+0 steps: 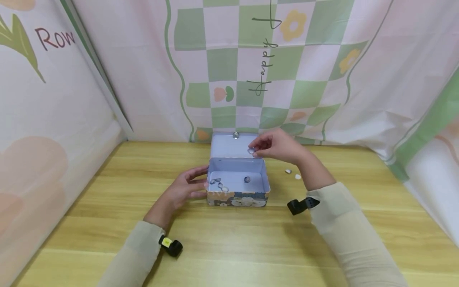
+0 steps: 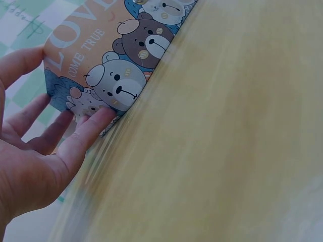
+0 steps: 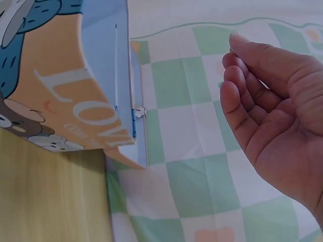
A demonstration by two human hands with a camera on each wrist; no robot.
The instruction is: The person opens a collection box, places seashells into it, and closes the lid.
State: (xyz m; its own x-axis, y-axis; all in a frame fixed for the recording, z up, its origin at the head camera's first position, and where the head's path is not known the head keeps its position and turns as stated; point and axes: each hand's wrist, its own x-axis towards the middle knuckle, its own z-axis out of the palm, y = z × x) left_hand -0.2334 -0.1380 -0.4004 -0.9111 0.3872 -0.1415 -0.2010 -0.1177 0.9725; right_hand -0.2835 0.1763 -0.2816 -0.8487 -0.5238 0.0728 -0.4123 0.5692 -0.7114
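1. Tin box point(image 1: 238, 199), bear print on its side, stands open on the tabletop point(image 1: 229, 243); lid point(image 1: 229, 145) swung back at 12 o'clock, partly covered by the right hand.
2. Right hand point(image 1: 281, 147), at 1 o'clock of the box: thumb and fingertips together, clamped on a shell-like piece point(image 1: 251, 151) in front of the lid. The right-wrist view does not show the piece; whether shell or pebble, can't tell.
3. Left hand point(image 1: 184, 187), at 9 o'clock: fingers apart, fairly straight, tips touching the box end. Fingertips at the far corner hard to make out from the head view.
4. Inside the box: small cluster point(image 1: 220, 185) of similar pieces towards 8 o'clock, some overlapping, exact count uncertain; a single piece point(image 1: 247, 179) at 3 o'clock. Interior floor hidden from both wrist views.
5. Two loose pieces point(image 1: 288, 171) on the tabletop at 3 o'clock, near the right wrist.
6. Box cut off by the frame edge in both wrist views; "Happy" lettering on the checked curtain point(image 1: 251, 63) runs out at 12 o'clock.
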